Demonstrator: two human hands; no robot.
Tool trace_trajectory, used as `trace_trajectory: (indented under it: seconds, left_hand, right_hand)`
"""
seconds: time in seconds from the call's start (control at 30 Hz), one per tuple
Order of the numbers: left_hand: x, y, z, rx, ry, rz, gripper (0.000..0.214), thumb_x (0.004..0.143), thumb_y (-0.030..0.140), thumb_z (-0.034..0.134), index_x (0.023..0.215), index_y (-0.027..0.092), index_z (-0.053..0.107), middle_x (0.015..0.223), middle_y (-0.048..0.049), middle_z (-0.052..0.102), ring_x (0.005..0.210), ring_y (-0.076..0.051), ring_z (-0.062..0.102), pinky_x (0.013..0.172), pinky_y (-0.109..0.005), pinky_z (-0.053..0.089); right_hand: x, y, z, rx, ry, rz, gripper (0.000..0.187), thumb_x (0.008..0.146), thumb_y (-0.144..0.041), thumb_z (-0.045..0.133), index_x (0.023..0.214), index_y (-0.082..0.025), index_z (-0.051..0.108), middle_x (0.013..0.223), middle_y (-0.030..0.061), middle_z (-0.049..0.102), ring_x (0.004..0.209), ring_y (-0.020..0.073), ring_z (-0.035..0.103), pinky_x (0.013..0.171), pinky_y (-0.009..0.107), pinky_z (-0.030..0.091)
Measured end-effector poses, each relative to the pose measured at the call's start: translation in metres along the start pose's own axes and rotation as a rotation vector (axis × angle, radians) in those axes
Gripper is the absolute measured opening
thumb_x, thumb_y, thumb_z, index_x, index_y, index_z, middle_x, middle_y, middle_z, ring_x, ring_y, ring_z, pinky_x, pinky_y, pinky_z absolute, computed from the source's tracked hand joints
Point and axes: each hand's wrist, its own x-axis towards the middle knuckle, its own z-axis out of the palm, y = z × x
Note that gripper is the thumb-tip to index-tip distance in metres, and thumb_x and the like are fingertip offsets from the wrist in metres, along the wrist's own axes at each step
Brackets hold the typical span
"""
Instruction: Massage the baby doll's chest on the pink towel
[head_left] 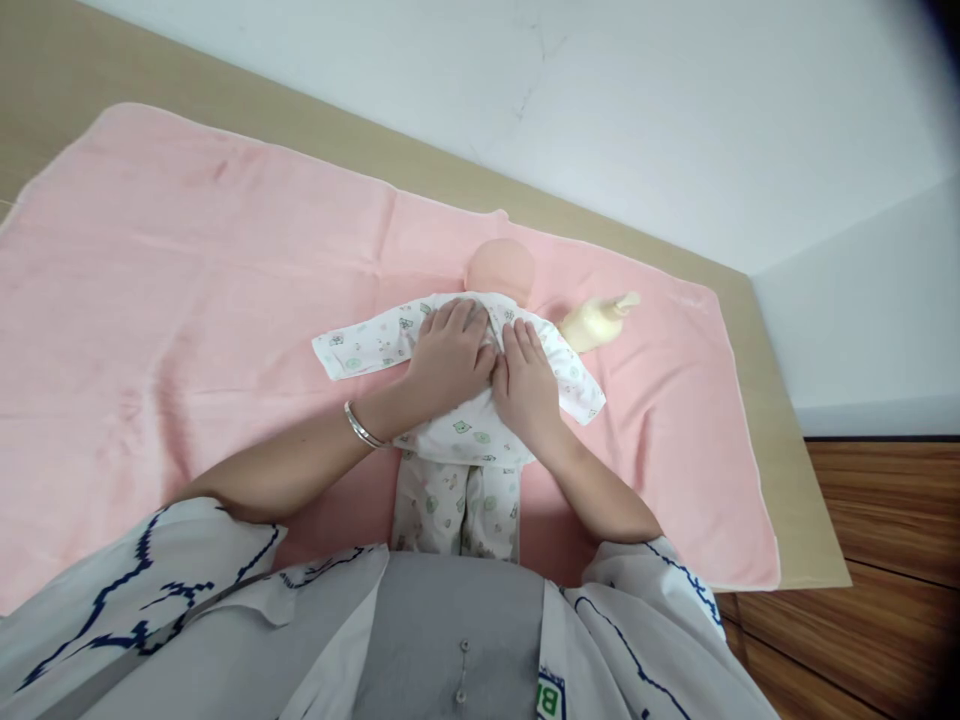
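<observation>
A baby doll (501, 268) lies on its back on a pink blanket (187, 300), dressed in a white printed top (465, 430) and matching trousers (457, 505). My left hand (450, 350), with a silver bangle at the wrist, lies flat on the doll's chest, fingers stretched toward the collar. My right hand (526, 380) rests right beside it on the chest, fingers also flat on the cloth. The two hands touch at the thumbs. Neither hand holds anything I can see.
A cream pump bottle (596, 320) lies on its side on the blanket just right of the doll's head. The blanket covers a light wooden table (787, 400) against a white wall. Wooden floor shows at the right.
</observation>
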Motion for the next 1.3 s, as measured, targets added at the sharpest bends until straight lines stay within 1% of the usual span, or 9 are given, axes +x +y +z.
trace_trajectory:
  seconds: [0.07,0.13,0.3,0.4,0.53,0.7,0.93,1.13,1.3]
  left_hand:
    - [0.004,-0.003,0.001,-0.004,0.006,-0.012,0.052,0.096,0.030,0.040,0.140,0.005,0.054,0.145,-0.0218,0.054,0.139,-0.036,0.046,0.119,-0.052,0.035]
    - [0.004,-0.004,0.006,0.011,0.037,-0.004,0.052,0.098,0.029,0.037,0.141,0.004,0.052,0.148,-0.0228,0.052,0.142,-0.037,0.043,0.121,-0.055,0.031]
    - [-0.002,-0.004,0.017,0.015,0.078,0.022,0.051,0.098,0.030,0.039,0.141,0.005,0.052,0.151,-0.0225,0.049,0.143,-0.039,0.041,0.121,-0.058,0.029]
    - [-0.001,-0.005,0.017,0.012,0.094,0.027,0.051,0.097,0.030,0.040,0.142,0.006,0.052,0.150,-0.0221,0.051,0.142,-0.038,0.042,0.120,-0.058,0.029]
    - [0.000,-0.006,0.016,0.004,0.095,0.025,0.052,0.096,0.029,0.042,0.142,0.008,0.052,0.149,-0.0220,0.051,0.141,-0.039,0.043,0.120,-0.059,0.030]
    - [-0.001,-0.006,0.018,-0.004,0.107,0.032,0.051,0.096,0.031,0.042,0.142,0.009,0.051,0.149,-0.0211,0.051,0.142,-0.037,0.042,0.120,-0.059,0.030]
    - [-0.001,-0.005,0.015,-0.009,0.064,0.024,0.053,0.098,0.029,0.040,0.144,0.007,0.049,0.152,-0.0233,0.048,0.145,-0.039,0.039,0.121,-0.061,0.027]
    - [-0.012,0.010,0.007,0.044,-0.002,0.019,0.054,0.101,0.031,0.038,0.148,0.006,0.045,0.155,-0.0254,0.043,0.149,-0.041,0.035,0.121,-0.062,0.028]
    - [-0.017,0.011,0.006,0.061,-0.011,0.042,0.054,0.099,0.031,0.043,0.148,0.008,0.047,0.155,-0.0253,0.043,0.149,-0.042,0.034,0.120,-0.061,0.030]
  right_hand:
    - [-0.007,-0.008,-0.001,-0.012,0.001,-0.018,0.056,0.099,-0.026,0.032,0.148,-0.003,0.046,0.160,0.0193,0.042,0.157,0.0306,0.025,0.129,0.055,0.025]
    - [-0.007,-0.009,-0.002,-0.007,-0.004,-0.018,0.056,0.098,-0.024,0.032,0.148,-0.003,0.047,0.160,0.0187,0.042,0.156,0.0306,0.026,0.129,0.054,0.027]
    - [0.013,0.006,-0.006,0.055,-0.032,-0.037,0.056,0.098,-0.025,0.032,0.150,-0.008,0.046,0.162,0.0142,0.041,0.156,0.0277,0.027,0.129,0.054,0.025]
    - [0.023,0.015,-0.003,0.087,-0.033,-0.040,0.058,0.100,-0.032,0.032,0.152,-0.010,0.043,0.164,0.0138,0.036,0.157,0.0273,0.024,0.129,0.056,0.020]
    - [0.024,0.019,0.004,0.089,0.007,-0.019,0.058,0.100,-0.032,0.030,0.154,-0.011,0.039,0.166,0.0139,0.032,0.158,0.0261,0.021,0.129,0.058,0.014]
    - [0.021,0.019,0.007,0.097,0.015,-0.023,0.057,0.100,-0.033,0.030,0.154,-0.016,0.038,0.166,0.0120,0.032,0.158,0.0248,0.021,0.129,0.058,0.013]
    - [0.019,0.014,0.004,0.085,0.008,0.004,0.057,0.100,-0.030,0.028,0.153,-0.012,0.038,0.165,0.0152,0.034,0.157,0.0263,0.023,0.129,0.060,0.010]
    - [0.026,0.024,-0.003,0.093,-0.005,-0.003,0.055,0.099,-0.036,0.037,0.150,-0.016,0.043,0.163,0.0136,0.038,0.155,0.0273,0.030,0.128,0.062,0.013]
    - [0.022,0.016,-0.006,0.032,0.017,0.019,0.055,0.102,-0.034,0.032,0.148,-0.007,0.045,0.159,0.0182,0.043,0.153,0.0283,0.034,0.129,0.057,0.021]
